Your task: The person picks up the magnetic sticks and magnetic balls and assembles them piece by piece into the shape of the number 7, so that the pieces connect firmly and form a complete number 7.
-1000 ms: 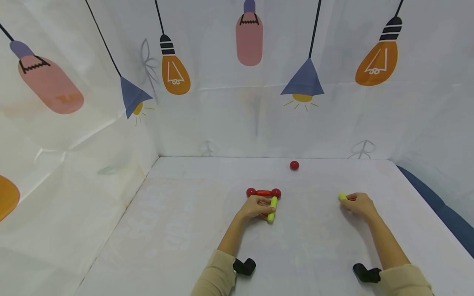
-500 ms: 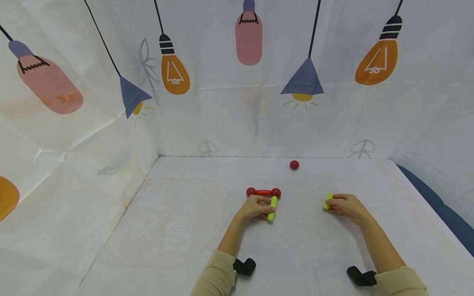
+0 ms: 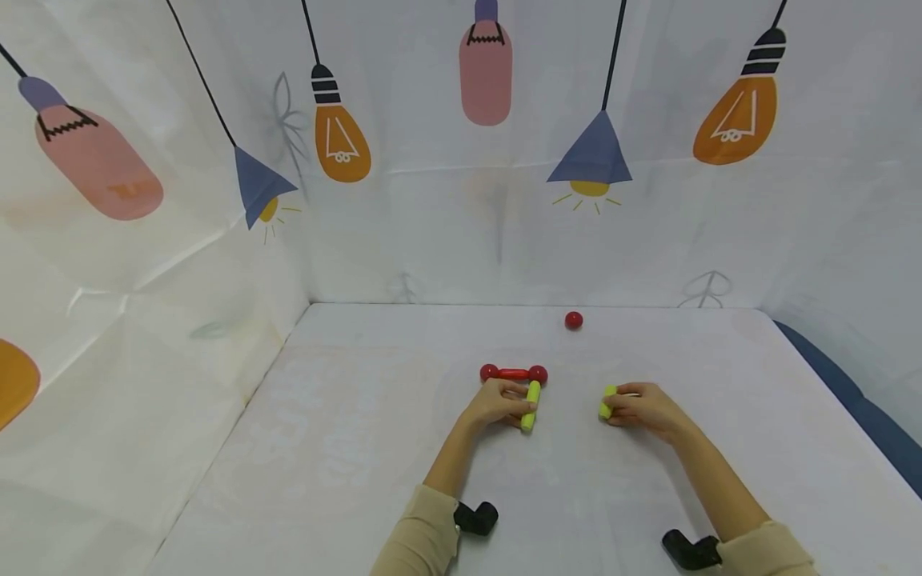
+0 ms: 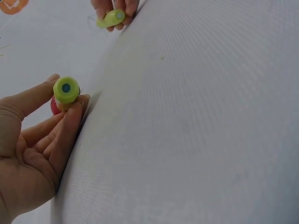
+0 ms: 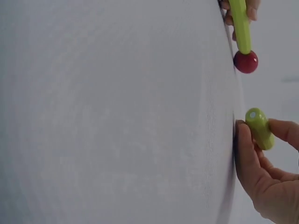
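My left hand (image 3: 497, 404) pinches a yellow-green rod (image 3: 531, 406) between thumb and fingers. The rod's far end meets a red ball (image 3: 537, 374), which a red rod (image 3: 514, 374) joins to another red ball (image 3: 489, 372). Seen end-on in the left wrist view, the held rod (image 4: 66, 89) has a dark blue round spot at its tip. To the right, my right hand (image 3: 646, 410) pinches a second yellow-green rod (image 3: 607, 402); a pale spot marks its end in the right wrist view. The two yellow-green rods are apart.
A loose red ball (image 3: 573, 321) lies near the back edge of the white table (image 3: 346, 448). White sheets printed with lamps (image 3: 403, 240) stand behind and to the left. A black device (image 3: 475, 520) is strapped at the left wrist, and another black device (image 3: 691, 550) at the right.
My right hand has slid leftward with its yellow-green rod, coming closer to the left hand. The left hand and the joined red pieces have stayed in place.
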`<state>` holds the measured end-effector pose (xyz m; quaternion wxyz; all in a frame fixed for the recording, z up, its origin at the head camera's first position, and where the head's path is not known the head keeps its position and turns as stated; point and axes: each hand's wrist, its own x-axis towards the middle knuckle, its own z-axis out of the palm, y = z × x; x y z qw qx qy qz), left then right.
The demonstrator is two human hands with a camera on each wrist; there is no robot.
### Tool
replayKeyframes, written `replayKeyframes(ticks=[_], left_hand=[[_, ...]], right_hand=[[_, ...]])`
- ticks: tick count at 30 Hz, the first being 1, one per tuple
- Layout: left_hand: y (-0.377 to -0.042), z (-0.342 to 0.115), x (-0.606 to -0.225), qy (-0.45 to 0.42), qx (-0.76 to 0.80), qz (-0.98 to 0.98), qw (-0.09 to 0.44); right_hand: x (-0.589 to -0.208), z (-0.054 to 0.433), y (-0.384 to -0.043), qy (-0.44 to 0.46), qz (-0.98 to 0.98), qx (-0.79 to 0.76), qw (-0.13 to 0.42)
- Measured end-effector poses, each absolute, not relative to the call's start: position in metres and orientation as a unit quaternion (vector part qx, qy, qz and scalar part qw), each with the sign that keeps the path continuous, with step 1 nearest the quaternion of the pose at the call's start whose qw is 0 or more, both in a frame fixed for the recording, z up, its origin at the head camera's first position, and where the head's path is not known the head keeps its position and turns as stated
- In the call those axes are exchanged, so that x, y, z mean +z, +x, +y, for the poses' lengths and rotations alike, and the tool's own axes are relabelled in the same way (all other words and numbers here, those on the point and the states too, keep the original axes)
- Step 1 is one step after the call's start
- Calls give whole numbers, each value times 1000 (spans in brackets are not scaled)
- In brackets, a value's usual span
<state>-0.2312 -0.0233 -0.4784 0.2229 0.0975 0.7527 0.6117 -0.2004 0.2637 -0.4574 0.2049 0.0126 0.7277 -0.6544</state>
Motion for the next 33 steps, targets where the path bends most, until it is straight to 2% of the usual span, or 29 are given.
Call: replayKeyframes(ticks=[33], left_hand=[[-230,-21,-478,93,615,752,218]], right_hand=[[-465,205,-186,-58,716,-642,268]])
